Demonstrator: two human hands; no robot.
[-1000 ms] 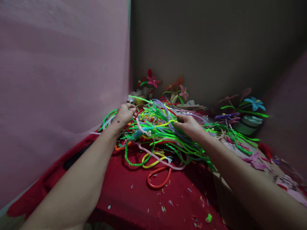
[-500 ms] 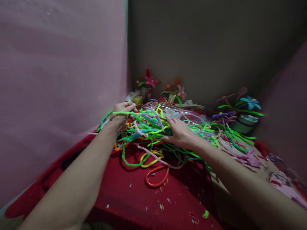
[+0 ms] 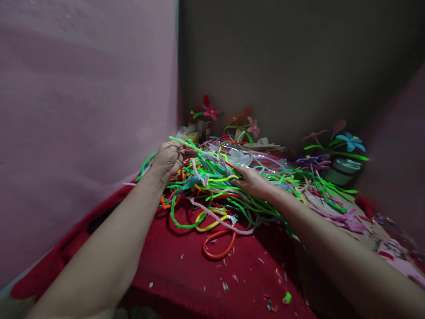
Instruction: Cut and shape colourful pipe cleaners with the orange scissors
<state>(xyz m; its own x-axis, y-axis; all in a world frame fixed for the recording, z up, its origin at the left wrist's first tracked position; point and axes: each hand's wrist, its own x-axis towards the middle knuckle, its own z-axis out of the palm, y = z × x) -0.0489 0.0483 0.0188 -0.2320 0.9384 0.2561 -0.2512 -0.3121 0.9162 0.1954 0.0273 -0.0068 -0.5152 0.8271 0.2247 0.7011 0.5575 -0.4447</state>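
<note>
A tangled heap of pipe cleaners (image 3: pixel 219 179), mostly green with some lilac, yellow, pink, red and blue, lies across the middle of the red cloth. At the heap's left side my left hand (image 3: pixel 171 156) is closed, pinching a green pipe cleaner (image 3: pixel 179 139) whose end sticks up above the fingers. My right hand (image 3: pixel 254 182) rests in the right part of the heap, thumb and fingers bent around some strands; its fingertips are partly hidden among them.
A scissors-like tool with a red handle loop (image 3: pixel 219 245) and a yellow one lies in front of the heap. Small scraps dot the red cloth (image 3: pixel 186 274). Behind stand pipe-cleaner flowers (image 3: pixel 211 111), yellow tape and clear plastic; at right, a blue flower (image 3: pixel 351 141) and pale green roll (image 3: pixel 343 172).
My left hand has shifted slightly right, and the green strand's end now points up and left. My right hand's fingers have closed in deeper among the strands.
</note>
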